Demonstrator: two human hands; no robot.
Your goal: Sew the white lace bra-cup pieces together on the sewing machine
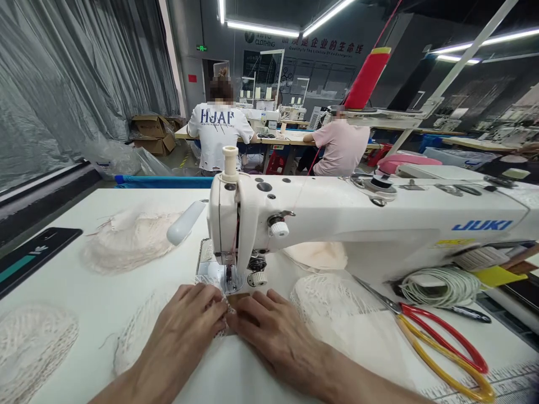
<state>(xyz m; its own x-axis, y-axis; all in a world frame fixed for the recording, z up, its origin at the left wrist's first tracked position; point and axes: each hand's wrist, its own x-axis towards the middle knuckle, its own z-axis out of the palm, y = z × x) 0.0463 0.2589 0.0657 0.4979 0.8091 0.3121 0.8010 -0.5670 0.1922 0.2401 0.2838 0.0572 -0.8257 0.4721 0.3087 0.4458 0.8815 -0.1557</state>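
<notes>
A white sewing machine (328, 207) stands before me, its presser foot (229, 276) just beyond my fingertips. My left hand (189, 317) is closed on a piece of pale lace fabric (141, 322), which spreads out to the left of it. Close beside it, my right hand (273, 331) presses its fingers down at the fabric's edge in front of the foot. A small brown patch (239, 299) shows between the hands. More cream lace (324, 294) lies to the right of my right hand. My fingertips partly hide the fabric near the needle.
Scissors with red and yellow handles (442, 342) lie at right, by a coiled pale cord (440, 286). Further lace pieces (135, 241) rest at left, near a dark phone-like slab (37, 255). Two people sit at tables beyond.
</notes>
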